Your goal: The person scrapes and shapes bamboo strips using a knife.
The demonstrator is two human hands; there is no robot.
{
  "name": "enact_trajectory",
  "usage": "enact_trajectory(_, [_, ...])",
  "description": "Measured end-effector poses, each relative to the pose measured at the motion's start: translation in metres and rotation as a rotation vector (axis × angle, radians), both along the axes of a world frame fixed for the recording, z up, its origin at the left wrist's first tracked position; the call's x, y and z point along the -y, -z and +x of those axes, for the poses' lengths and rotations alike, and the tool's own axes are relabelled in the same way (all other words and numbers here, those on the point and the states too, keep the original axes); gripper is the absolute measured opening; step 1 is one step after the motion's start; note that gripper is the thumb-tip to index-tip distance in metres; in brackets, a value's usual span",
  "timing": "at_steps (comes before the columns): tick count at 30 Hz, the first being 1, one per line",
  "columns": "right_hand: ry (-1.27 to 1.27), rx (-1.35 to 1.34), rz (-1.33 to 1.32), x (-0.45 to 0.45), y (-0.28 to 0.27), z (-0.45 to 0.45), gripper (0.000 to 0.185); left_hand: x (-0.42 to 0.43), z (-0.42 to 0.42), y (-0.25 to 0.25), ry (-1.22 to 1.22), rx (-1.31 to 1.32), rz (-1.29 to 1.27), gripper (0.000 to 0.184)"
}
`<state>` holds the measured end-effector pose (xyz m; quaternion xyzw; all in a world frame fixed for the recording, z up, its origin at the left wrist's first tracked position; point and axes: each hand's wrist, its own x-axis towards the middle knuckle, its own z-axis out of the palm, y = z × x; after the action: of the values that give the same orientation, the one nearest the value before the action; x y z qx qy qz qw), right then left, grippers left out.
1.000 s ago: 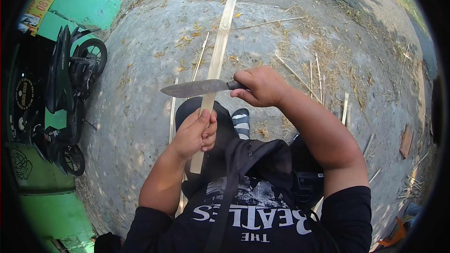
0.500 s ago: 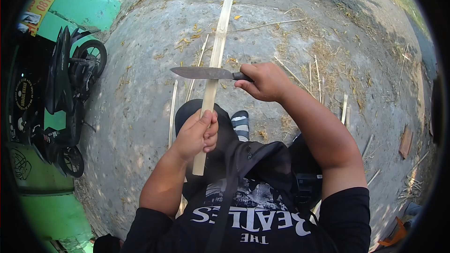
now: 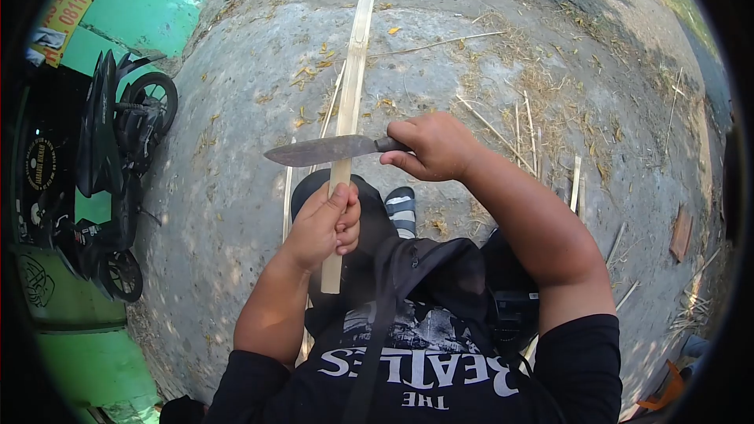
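Note:
A long pale bamboo strip runs from near my lap up past the top edge of the view. My left hand is wrapped round its lower part, thumb on top, and the strip's end sticks out below the fist. The dark handle of a broad knife is in my right hand. Its blade lies across the strip just above my left hand, tip pointing left. Whether the edge bites into the strip is too small to tell.
Thin bamboo strips and dry leaves lie scattered on the concrete ground. At the left a black motorcycle stands by a green wall. A reddish block lies at the right. My sandalled foot shows below the knife.
The knife moved up along the strip, then came back down nearer my left hand. The strip's far end has swung left. Both hands have kept their grip.

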<state>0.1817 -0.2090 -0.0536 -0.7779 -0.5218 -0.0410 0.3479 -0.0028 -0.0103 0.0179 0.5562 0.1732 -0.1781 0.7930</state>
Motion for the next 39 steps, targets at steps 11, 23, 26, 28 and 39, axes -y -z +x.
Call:
enact_trajectory(11, [0.024, 0.012, 0.005, -0.001, -0.001, 0.003, 0.044, -0.001, 0.010, 0.001, -0.025, -0.018, -0.083, 0.030])
enact_trajectory(23, [0.055, -0.030, 0.076, -0.002, 0.006, 0.005, 0.047, 0.003, 0.002, -0.002, -0.010, -0.006, -0.046, 0.029])
enact_trajectory(26, [0.102, -0.062, 0.046, 0.007, 0.003, 0.023, 0.047, 0.003, -0.002, -0.002, 0.005, -0.007, -0.080, 0.029])
enact_trajectory(28, [0.084, -0.047, 0.021, 0.006, -0.003, 0.011, 0.047, 0.001, -0.002, -0.002, -0.002, 0.001, -0.095, 0.028])
enact_trajectory(39, [0.019, -0.022, 0.009, -0.003, 0.005, 0.002, 0.048, 0.005, 0.001, 0.002, -0.019, -0.019, -0.008, 0.028])
